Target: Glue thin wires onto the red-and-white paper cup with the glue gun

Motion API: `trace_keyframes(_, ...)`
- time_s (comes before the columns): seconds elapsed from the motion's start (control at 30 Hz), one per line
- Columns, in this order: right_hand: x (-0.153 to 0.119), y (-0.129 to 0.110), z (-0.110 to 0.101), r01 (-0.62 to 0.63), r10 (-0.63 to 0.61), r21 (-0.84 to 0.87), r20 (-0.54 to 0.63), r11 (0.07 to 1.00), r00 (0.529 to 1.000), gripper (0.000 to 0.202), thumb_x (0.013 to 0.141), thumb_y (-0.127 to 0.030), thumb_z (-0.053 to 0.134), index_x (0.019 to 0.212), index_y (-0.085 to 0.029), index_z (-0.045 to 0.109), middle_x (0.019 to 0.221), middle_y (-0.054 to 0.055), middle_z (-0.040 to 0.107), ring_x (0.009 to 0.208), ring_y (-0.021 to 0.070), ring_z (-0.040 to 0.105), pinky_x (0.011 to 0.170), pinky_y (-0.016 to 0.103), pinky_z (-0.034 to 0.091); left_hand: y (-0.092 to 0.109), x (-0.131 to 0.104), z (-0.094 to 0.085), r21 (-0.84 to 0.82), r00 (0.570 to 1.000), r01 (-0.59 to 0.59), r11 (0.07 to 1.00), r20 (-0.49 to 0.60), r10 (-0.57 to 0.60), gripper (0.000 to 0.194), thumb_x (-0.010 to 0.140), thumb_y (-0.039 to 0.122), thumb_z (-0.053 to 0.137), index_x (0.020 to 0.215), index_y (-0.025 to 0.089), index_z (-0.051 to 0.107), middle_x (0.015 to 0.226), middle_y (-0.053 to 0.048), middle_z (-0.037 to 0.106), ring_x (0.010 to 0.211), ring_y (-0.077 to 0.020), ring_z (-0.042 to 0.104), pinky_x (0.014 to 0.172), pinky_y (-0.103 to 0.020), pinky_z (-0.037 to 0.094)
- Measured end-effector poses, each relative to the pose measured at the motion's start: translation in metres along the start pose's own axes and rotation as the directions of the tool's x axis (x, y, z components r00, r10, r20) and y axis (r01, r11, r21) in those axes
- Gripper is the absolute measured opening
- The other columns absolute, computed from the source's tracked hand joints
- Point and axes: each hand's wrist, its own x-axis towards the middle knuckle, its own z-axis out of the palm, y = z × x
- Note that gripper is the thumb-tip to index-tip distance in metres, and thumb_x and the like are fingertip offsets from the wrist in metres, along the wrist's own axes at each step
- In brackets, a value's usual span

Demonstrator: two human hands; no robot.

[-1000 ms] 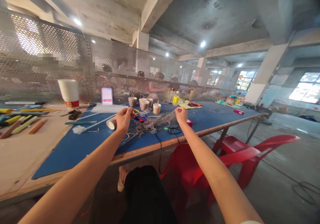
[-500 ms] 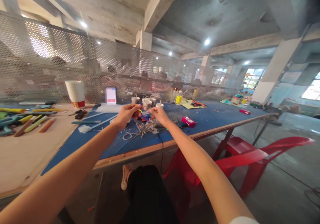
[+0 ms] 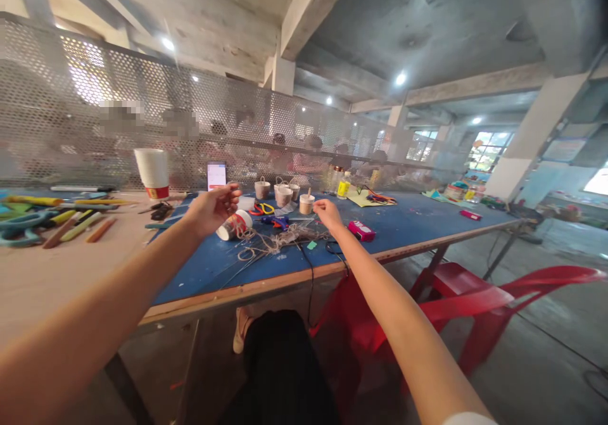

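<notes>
One phone (image 3: 217, 176), one tipped cup (image 3: 236, 223), two pink boxes (image 3: 361, 230), two red chairs (image 3: 463, 301), apparently five small cups (image 3: 284, 197)

Rough fibrous twine (image 3: 272, 242), matt paper cups (image 3: 152, 166), smooth glossy plastic chairs (image 3: 468, 301), dull metal screen (image 3: 156, 89).

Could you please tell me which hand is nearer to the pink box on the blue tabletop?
Right. The right hand is just left of the pink box; the left hand is much farther left, beyond the tangled string.
</notes>
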Motion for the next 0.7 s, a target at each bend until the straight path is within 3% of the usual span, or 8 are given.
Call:
trace_keyframes(0.07, -0.012, -0.01, 0.026, 0.036, -0.037, 0.01, 0.133, 0.999, 0.99, 0.006, 0.085, -0.025, 0.072, 0.084, -0.018, 0.071, 0.075, 0.001, 0.073, 0.084, 0.0166, 0.071, 0.094, 0.033, 0.053, -0.008, -0.003, 0.015, -0.045, 1.0, 0.026, 0.999, 0.013, -0.025, 0.024, 0.098, 0.007, 0.047, 0.091, 0.01, 0.069, 0.072, -0.004, 0.07, 0.055, -0.0083, 0.064, 0.054, -0.017, 0.054)
trace_keyframes(0.13, -0.027, -0.02, 0.056, 0.063, -0.073, 0.04, 0.298, 0.997, 0.952, 0.014, 0.081, -0.027, 0.078, 0.092, -0.019, 0.075, 0.088, 0.002, 0.078, 0.09, 0.0171, 0.072, 0.094, 0.031, 0.053, -0.015, -0.006, 0.03, -0.08, 0.999, 0.04, 0.996, 0.016, -0.039, 0.024, 0.098, 0.009, 0.047, 0.09, 0.011, 0.069, 0.072, -0.005, 0.07, 0.058, -0.0094, 0.066, 0.057, -0.018, 0.055)
trace_keyframes(0.17, -0.035, -0.024, 0.07, 0.08, -0.102, 0.072, 0.396, 0.994, 0.912, 0.021, 0.08, -0.03, 0.081, 0.098, -0.021, 0.076, 0.094, 0.002, 0.078, 0.092, 0.0168, 0.072, 0.093, 0.03, 0.054, -0.017, -0.008, 0.037, -0.094, 0.999, 0.045, 0.995, 0.017, -0.044, 0.024, 0.099, 0.01, 0.047, 0.09, 0.011, 0.07, 0.073, -0.005, 0.07, 0.06, -0.0099, 0.067, 0.059, -0.019, 0.056)
trace_keyframes(0.23, -0.047, -0.03, 0.09, 0.119, -0.216, 0.196, 0.604, 0.973, 0.767, 0.029, 0.082, -0.037, 0.08, 0.105, -0.021, 0.075, 0.1, 0.003, 0.078, 0.095, 0.0166, 0.071, 0.095, 0.029, 0.053, -0.018, -0.01, 0.046, -0.11, 0.999, 0.045, 0.993, 0.012, -0.044, 0.024, 0.098, 0.011, 0.048, 0.09, 0.012, 0.07, 0.075, -0.006, 0.071, 0.062, -0.0105, 0.068, 0.06, -0.019, 0.056)
trace_keyframes(0.3, -0.052, -0.031, 0.096, 0.121, -0.215, 0.185, 0.672, 0.975, 0.709, 0.031, 0.085, -0.048, 0.076, 0.093, -0.018, 0.075, 0.084, 0.002, 0.076, 0.084, 0.0165, 0.071, 0.087, 0.028, 0.054, -0.013, -0.012, 0.048, -0.113, 0.999, 0.033, 0.993, -0.005, -0.034, 0.021, 0.098, 0.013, 0.051, 0.089, 0.013, 0.07, 0.078, -0.005, 0.072, 0.064, -0.0108, 0.068, 0.06, -0.019, 0.056)
trace_keyframes(0.43, -0.043, -0.022, 0.069, 0.055, -0.039, -0.014, 0.545, 0.998, 0.838, 0.045, 0.082, -0.059, 0.075, 0.082, -0.015, 0.074, 0.053, -0.003, 0.061, 0.057, 0.0138, 0.063, 0.058, 0.023, 0.044, 0.006, -0.018, 0.03, -0.003, 0.987, -0.078, 0.997, -0.141, 0.077, 0.012, 0.092, 0.015, 0.058, 0.085, 0.015, 0.068, 0.09, -0.007, 0.073, 0.08, -0.0143, 0.071, 0.07, -0.023, 0.057)
trace_keyframes(0.53, -0.03, -0.01, 0.034, 0.048, -0.028, -0.033, 0.451, 0.998, 0.892, 0.048, 0.079, -0.062, 0.076, 0.076, -0.014, 0.073, 0.049, -0.003, 0.057, 0.051, 0.0105, 0.055, 0.055, 0.022, 0.039, 0.021, -0.023, 0.005, 0.114, 0.954, -0.154, 0.982, -0.241, 0.177, 0.008, 0.088, 0.016, 0.058, 0.084, 0.016, 0.066, 0.089, -0.006, 0.071, 0.082, -0.0134, 0.069, 0.075, -0.023, 0.055)
trace_keyframes(0.7, -0.018, 0.009, -0.018, 0.01, -0.004, -0.018, 0.331, 1.0, 0.944, 0.053, 0.069, -0.067, 0.079, 0.068, -0.016, 0.066, 0.053, -0.004, 0.054, 0.055, 0.0104, 0.054, 0.058, 0.023, 0.039, 0.041, -0.027, -0.044, 0.299, 0.908, -0.182, 0.937, -0.315, 0.277, 0.003, 0.083, 0.017, 0.058, 0.082, 0.016, 0.061, 0.072, -0.004, 0.065, 0.072, -0.0147, 0.064, 0.065, -0.023, 0.05)
